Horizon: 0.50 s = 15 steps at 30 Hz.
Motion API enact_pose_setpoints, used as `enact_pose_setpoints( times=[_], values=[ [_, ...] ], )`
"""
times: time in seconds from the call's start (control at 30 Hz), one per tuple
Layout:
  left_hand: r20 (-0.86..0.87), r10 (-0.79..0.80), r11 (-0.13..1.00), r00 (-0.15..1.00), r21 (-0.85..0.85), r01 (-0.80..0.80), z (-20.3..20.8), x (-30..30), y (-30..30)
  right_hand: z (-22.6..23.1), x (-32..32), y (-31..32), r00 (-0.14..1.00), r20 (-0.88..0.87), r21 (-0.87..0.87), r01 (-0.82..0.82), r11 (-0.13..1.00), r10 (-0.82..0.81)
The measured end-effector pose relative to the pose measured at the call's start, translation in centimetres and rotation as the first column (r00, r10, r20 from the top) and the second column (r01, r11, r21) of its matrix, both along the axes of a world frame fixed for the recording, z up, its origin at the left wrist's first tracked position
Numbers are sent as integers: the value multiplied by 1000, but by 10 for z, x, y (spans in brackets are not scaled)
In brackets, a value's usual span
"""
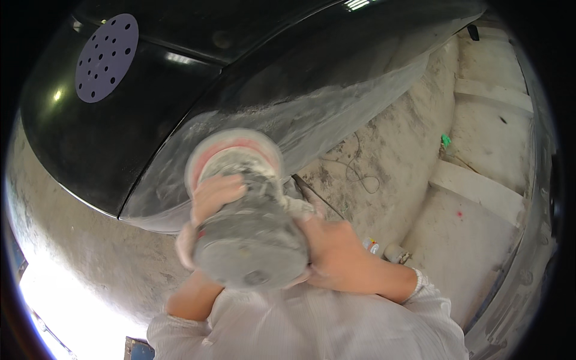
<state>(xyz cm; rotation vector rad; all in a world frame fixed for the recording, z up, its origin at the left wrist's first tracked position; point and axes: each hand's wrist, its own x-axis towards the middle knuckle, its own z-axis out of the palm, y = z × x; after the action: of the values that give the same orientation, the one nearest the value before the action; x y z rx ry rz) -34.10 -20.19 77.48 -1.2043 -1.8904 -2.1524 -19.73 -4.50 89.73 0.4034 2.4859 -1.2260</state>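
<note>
With both hands I hold a dusty grey power sander (252, 240), its round pad ringed in red and white at the far end. The pad is blurred and lies over the dulled, scuffed band (312, 123) of a glossy black car body panel (276, 78). My left hand (207, 207) wraps the left side of the sander, fingers over its top near the pad. My right hand (336, 246) grips its right side. A purple sanding disc (108, 58) with several holes lies on the neighbouring black panel (114, 138). The pad's underside is hidden.
A dark gap (174, 126) separates the two black panels. Stained concrete floor (354, 162) spreads below, with a thin wire (363, 179) on it. To the right run pale slabs (480, 192) with a green scrap (445, 141). A small pale object (396, 253) lies near my right wrist.
</note>
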Motion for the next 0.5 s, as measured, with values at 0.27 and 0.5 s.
enact_pose_setpoints(
  times=[0.27, 0.5],
  values=[
    [-170, -81, 992, 982, 80, 96, 1, 41, 149, -25, 69, 110, 962, -21, -73, 270, 960, -272],
    [-120, -9, 1000, 993, -23, 6, -1, 47, 142, -18, 57, 140, 993, -112, 41, 43, 998, -38]
  ],
)
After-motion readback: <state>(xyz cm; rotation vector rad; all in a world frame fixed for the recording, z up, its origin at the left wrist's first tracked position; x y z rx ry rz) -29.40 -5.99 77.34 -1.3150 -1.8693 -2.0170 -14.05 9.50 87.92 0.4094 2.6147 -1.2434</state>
